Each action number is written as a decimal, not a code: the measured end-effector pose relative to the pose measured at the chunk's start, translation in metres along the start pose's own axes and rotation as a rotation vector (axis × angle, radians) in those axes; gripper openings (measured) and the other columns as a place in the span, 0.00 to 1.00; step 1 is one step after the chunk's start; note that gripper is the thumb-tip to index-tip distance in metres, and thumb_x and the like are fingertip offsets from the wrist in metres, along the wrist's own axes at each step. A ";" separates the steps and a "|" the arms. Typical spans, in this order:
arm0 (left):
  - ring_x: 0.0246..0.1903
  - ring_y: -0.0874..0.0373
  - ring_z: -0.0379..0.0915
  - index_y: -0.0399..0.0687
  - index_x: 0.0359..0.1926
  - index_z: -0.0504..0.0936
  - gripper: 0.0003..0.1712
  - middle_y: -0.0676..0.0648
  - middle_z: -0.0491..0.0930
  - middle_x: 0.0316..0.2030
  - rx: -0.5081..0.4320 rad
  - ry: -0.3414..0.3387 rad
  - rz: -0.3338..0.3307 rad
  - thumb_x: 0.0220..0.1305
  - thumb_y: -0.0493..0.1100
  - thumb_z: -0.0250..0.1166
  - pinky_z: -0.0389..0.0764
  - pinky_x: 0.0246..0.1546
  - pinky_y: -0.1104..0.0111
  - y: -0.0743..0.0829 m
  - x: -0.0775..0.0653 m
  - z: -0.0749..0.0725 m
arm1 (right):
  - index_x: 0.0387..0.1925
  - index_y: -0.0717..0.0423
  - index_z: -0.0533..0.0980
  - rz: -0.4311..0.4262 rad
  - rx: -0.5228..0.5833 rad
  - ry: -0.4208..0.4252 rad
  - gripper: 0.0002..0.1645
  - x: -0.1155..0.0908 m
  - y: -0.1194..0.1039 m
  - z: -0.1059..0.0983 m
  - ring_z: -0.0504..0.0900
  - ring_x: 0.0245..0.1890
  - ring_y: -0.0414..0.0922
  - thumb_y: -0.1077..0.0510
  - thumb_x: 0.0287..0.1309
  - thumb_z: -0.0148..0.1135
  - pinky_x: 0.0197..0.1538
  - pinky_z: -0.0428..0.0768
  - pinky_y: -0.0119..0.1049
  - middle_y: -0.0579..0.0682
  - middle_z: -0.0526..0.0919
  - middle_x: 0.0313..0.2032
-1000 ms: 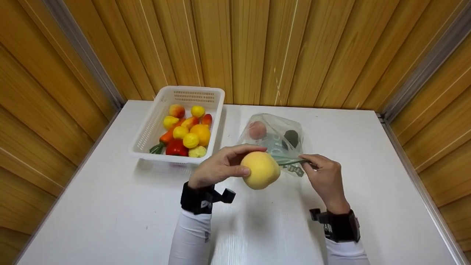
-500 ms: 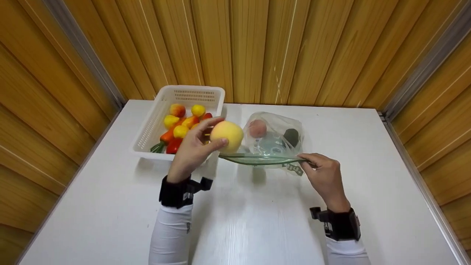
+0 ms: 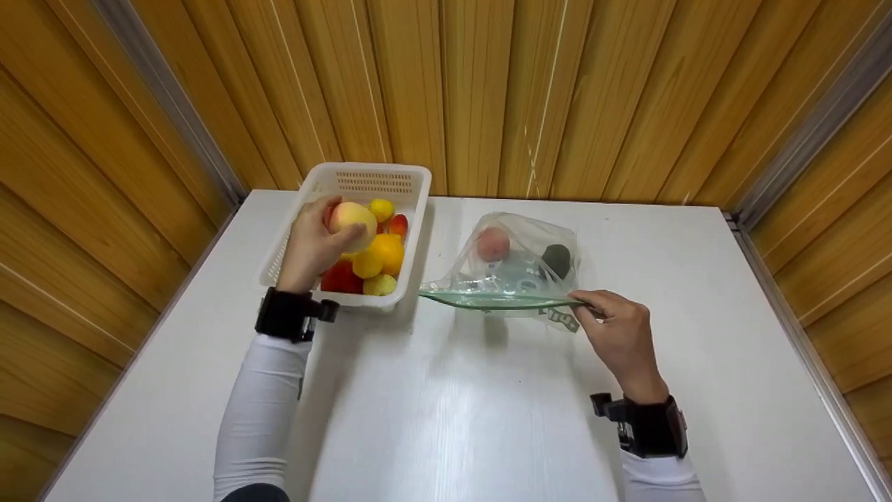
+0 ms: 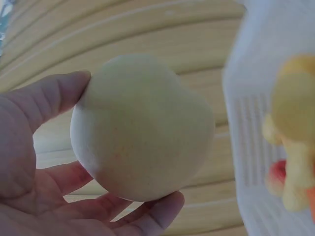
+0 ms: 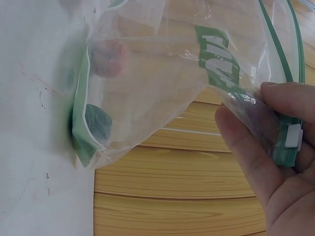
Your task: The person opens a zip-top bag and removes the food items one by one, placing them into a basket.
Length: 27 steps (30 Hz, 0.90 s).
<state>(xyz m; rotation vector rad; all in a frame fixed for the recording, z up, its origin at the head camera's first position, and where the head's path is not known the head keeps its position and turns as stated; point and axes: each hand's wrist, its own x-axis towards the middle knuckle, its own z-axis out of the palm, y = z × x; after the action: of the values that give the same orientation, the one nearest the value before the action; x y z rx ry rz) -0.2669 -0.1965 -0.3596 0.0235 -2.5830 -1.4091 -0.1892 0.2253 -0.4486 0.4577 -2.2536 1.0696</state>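
My left hand [image 3: 306, 244] grips a pale yellow peach [image 3: 355, 224] with a pinkish side, held over the white basket. In the left wrist view the thumb lies on one side of the peach and the fingers on the other. My right hand [image 3: 620, 338] pinches one corner of a clear zip bag [image 3: 526, 233] at its green-edged mouth. A white slider [image 5: 294, 135] shows beside the fingers in the right wrist view. Inside the bag are a reddish round fruit [image 3: 493, 244] and a dark green fruit [image 3: 556, 261].
The white slotted basket [image 3: 424, 209] stands at the back left, holding several fruits and vegetables, among them an orange [image 3: 390, 252] and lemon-like yellow fruits. Wood-panelled walls [image 3: 481, 97] rise behind and beside the white table [image 3: 488, 418].
My left hand has carried the peach leftward, from in front of the bag's mouth to over the basket. The bag's mouth is now visible, and my right hand stays at its corner.
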 end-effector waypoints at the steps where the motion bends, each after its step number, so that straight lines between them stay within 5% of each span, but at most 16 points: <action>1: 0.57 0.42 0.69 0.36 0.70 0.71 0.34 0.33 0.70 0.60 0.011 0.005 -0.015 0.67 0.40 0.69 0.77 0.62 0.51 -0.004 0.003 -0.002 | 0.40 0.66 0.88 -0.001 0.002 0.002 0.15 0.000 0.000 0.000 0.90 0.34 0.55 0.79 0.53 0.67 0.41 0.72 0.10 0.58 0.90 0.36; 15: 0.62 0.35 0.60 0.35 0.73 0.66 0.41 0.28 0.66 0.63 0.354 0.053 -0.257 0.63 0.46 0.66 0.67 0.65 0.46 -0.061 0.034 -0.002 | 0.41 0.66 0.88 -0.003 -0.004 -0.003 0.14 0.000 0.000 0.000 0.90 0.34 0.54 0.78 0.53 0.68 0.41 0.72 0.10 0.57 0.90 0.37; 22: 0.62 0.27 0.60 0.34 0.69 0.72 0.33 0.24 0.66 0.63 0.510 0.146 -0.257 0.67 0.46 0.63 0.63 0.65 0.41 -0.094 0.037 0.008 | 0.40 0.66 0.88 -0.015 -0.009 -0.003 0.14 0.000 0.001 -0.001 0.90 0.33 0.53 0.78 0.53 0.69 0.40 0.72 0.11 0.58 0.90 0.36; 27: 0.64 0.29 0.57 0.36 0.69 0.73 0.33 0.25 0.64 0.65 0.532 0.206 -0.255 0.70 0.50 0.62 0.61 0.66 0.42 -0.104 0.039 0.014 | 0.40 0.66 0.88 -0.014 -0.011 0.001 0.14 0.000 0.001 -0.001 0.90 0.32 0.53 0.78 0.53 0.68 0.40 0.73 0.11 0.57 0.90 0.36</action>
<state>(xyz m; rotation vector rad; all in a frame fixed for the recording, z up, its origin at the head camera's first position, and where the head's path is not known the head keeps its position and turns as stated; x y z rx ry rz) -0.3156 -0.2455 -0.4470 0.5596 -2.7589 -0.6909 -0.1894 0.2268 -0.4486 0.4677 -2.2509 1.0496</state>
